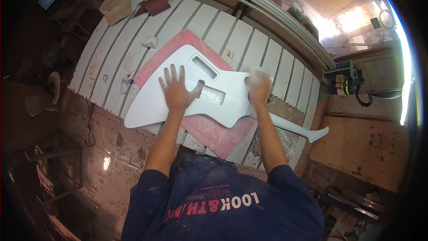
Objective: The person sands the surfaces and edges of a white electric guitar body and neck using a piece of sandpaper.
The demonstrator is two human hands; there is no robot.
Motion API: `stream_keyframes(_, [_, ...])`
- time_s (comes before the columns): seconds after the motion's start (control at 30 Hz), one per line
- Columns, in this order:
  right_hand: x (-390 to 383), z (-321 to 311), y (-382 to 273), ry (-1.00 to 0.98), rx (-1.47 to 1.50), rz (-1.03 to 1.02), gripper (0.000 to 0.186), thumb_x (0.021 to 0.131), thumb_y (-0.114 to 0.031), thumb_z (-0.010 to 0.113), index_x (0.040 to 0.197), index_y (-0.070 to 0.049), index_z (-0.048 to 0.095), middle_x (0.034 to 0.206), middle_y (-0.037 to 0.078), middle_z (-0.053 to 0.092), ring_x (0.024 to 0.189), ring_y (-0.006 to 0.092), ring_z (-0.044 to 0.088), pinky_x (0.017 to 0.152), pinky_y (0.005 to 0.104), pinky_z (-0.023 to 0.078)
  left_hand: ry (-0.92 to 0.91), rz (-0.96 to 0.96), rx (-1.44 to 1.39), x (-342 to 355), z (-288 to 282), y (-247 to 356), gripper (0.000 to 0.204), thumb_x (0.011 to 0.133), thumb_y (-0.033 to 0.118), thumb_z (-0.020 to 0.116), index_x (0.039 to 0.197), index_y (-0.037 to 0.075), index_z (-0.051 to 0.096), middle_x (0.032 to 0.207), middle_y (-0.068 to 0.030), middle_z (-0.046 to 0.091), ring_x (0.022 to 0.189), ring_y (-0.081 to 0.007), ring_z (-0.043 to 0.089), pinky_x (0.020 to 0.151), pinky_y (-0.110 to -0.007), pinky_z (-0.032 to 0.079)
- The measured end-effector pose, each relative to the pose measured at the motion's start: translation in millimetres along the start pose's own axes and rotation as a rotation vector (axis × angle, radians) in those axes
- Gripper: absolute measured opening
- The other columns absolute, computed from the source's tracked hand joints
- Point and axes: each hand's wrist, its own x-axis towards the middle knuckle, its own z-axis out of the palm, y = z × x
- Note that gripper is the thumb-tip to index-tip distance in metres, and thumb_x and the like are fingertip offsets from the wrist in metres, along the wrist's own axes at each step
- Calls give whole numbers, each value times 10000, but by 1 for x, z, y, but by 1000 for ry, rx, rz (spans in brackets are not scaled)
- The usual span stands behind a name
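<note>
A white, angular electric guitar body with its neck (234, 91) lies across a pink sheet (203, 134) on a slatted white table. Recessed cavities show in its upper surface, and the neck runs off to the right, ending in a pointed headstock. Flat on the left part of the body rests my left hand (177, 91), fingers spread and dusted white, the thumb by the middle cavity. My right hand (260, 91) is curled over the body near the neck joint, blurred by motion. A whitish smear covers its fingers; what it holds cannot be made out.
On the slatted table (111, 58) lie a small folded pale piece (150, 41), a brown curled sheet (154, 6) and a beige cap (117, 7). A metal rail (267, 11) runs along the far side. Machine parts (345, 80) stand at the right, beside a wooden board (356, 147).
</note>
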Motion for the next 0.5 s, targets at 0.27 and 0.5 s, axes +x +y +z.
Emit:
stream_keyframes(0.27, [-14,4,21,118,-331,-215,465,956,-358,661,1381,-169,646,1350,182,604,1246,411,556,1068,568,407,5,1,-16,2,0,5,1084,809,767,644,1626,113,362,1708,-196,239,1596,-397,138,1276,-603,77])
stream_keyframes(0.5, [-33,-1,-14,131,-399,-38,441,951,-345,668,1344,-146,655,1367,167,604,1266,372,569,1051,526,441,5,-29,14,0,1,-4,1055,813,751,639,1617,116,387,1704,-197,250,1596,-393,144,1277,-603,74])
